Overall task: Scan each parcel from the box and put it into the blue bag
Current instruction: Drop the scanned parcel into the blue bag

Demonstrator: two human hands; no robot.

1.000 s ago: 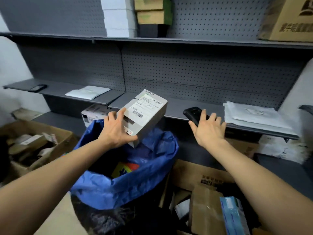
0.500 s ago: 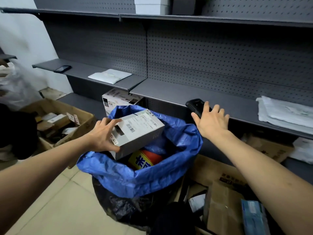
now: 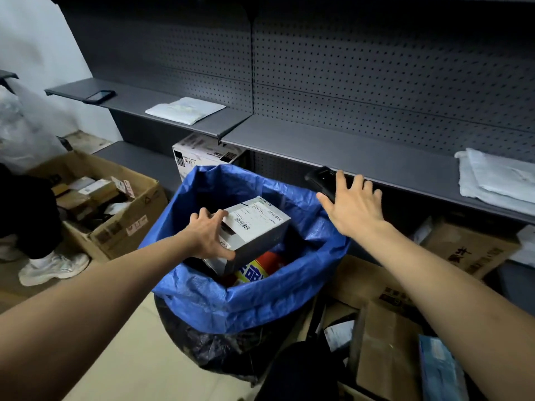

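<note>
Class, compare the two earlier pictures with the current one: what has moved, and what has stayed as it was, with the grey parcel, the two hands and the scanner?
The left hand has carried the grey parcel down from above the blue bag into its mouth, over the colourful packet inside. It still grips the parcel; nothing has been released. The right hand stays on the black scanner at the shelf edge.

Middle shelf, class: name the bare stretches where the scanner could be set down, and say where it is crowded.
The middle shelf is bare between the white mailer and the stacked white bags, behind the right hand on the scanner. A smaller gap lies between the phone and the mailer. The blue bag mouth is crowded: the left hand holds the parcel there.
</note>
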